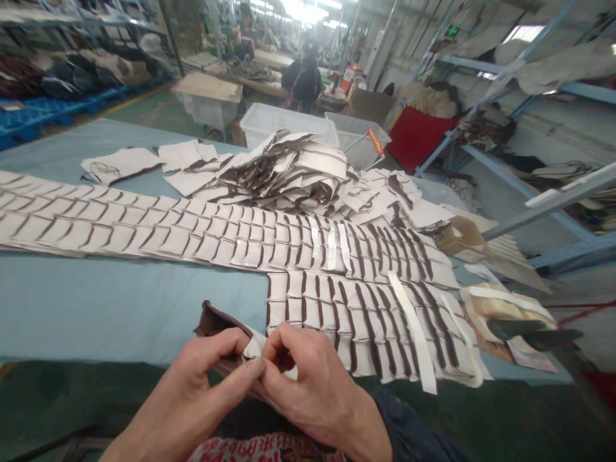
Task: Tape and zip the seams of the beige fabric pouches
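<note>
My left hand (pixel 202 391) and my right hand (pixel 312 385) meet at the near edge of the blue table (pixel 106 308). Together they pinch a small dark brown piece with a white backing (pixel 226 324), fingertips touching at its white corner. Just beyond the hands lie rows of the same white-backed brown pieces (pixel 366 314), overlapped like scales. Long white strips (pixel 414 333) lie across these rows. More rows (pixel 144 224) run to the left, and a loose pile of pieces (pixel 289 170) sits farther back.
Dark scissors (pixel 534 333) rest on paper scraps at the table's right end. Clear plastic bins (pixel 283 122) stand behind the table. A person in dark clothes (pixel 302 77) works in the background. Blue shelving (pixel 529 186) stands at the right, racks at the left.
</note>
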Tool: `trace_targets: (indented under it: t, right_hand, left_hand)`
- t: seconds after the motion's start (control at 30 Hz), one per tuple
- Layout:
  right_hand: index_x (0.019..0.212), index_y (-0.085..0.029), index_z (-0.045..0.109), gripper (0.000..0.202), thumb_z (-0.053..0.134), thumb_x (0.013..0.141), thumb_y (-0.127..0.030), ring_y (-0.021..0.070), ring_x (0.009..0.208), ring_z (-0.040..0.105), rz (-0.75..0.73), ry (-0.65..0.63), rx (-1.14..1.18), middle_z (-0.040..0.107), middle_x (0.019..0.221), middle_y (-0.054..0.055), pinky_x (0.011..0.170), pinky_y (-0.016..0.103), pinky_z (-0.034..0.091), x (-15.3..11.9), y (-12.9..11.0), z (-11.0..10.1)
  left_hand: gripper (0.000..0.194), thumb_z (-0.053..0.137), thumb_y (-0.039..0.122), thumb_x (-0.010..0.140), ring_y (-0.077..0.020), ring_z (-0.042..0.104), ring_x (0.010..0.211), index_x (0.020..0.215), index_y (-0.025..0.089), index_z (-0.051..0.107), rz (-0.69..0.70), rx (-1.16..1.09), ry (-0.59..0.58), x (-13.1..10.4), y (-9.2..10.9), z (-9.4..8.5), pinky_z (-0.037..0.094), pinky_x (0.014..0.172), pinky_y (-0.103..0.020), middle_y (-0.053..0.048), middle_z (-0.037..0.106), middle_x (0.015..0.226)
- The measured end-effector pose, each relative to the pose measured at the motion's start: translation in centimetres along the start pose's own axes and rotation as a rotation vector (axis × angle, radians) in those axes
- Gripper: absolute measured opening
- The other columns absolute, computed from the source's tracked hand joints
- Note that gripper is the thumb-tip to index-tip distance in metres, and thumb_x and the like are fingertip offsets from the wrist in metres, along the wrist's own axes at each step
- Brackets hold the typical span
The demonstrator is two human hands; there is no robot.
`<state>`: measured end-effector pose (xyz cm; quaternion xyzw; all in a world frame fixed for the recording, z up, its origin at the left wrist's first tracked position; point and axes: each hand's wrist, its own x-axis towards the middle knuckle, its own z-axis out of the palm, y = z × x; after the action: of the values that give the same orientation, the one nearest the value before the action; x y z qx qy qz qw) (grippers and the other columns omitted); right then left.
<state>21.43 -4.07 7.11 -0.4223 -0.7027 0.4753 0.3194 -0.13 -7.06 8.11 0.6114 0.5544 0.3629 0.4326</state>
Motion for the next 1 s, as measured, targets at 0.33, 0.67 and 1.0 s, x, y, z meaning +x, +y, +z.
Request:
trace_targets:
  t: [0.33, 0.67, 1.0]
  right_hand:
    - [0.096, -0.026, 0.072, 0.011, 0.078, 0.105, -0.028, 0.0188, 0.07, 0.075, -0.13, 0.14, -0.249, 0.082, 0.083, 0.0, 0.068, 0.03, 0.051, -0.6, 1.8, 1.0]
    - [0.095, -0.026, 0.072, 0.018, 0.085, 0.107, -0.03, 0.0203, 0.07, 0.078, 0.007, 0.021, -0.202, 0.082, 0.081, -0.002, 0.069, 0.032, 0.045, 0.9, 3.5, 3.0]
    - [0.092, -0.025, 0.069, 0.025, 0.08, 0.113, -0.033, 0.0172, 0.072, 0.068, 0.118, -0.167, -0.239, 0.079, 0.081, -0.002, 0.071, 0.031, 0.039, 3.8, 3.8, 2.7]
  left_hand:
    - [0.038, 0.075, 0.046, 0.112, -0.0213, 0.08, 0.07, 0.082, 0.025, 0.086, 0.035, -0.058, -0.012, -0.1, -1.2, 0.5, 0.065, 0.069, -0.024, -0.002, 0.086, 0.078]
    - [0.059, 0.069, 0.066, 0.122, -0.0189, 0.061, 0.067, 0.081, 0.024, 0.073, -0.136, -0.086, 0.081, -0.7, -5.4, 0.5, 0.054, 0.065, -0.026, 0.001, 0.067, 0.075]
    - [0.063, 0.067, 0.076, 0.118, -0.0227, 0.066, 0.072, 0.082, 0.025, 0.072, -0.263, -0.079, 0.126, 0.7, -7.7, -0.3, 0.057, 0.066, -0.028, 0.0, 0.069, 0.079]
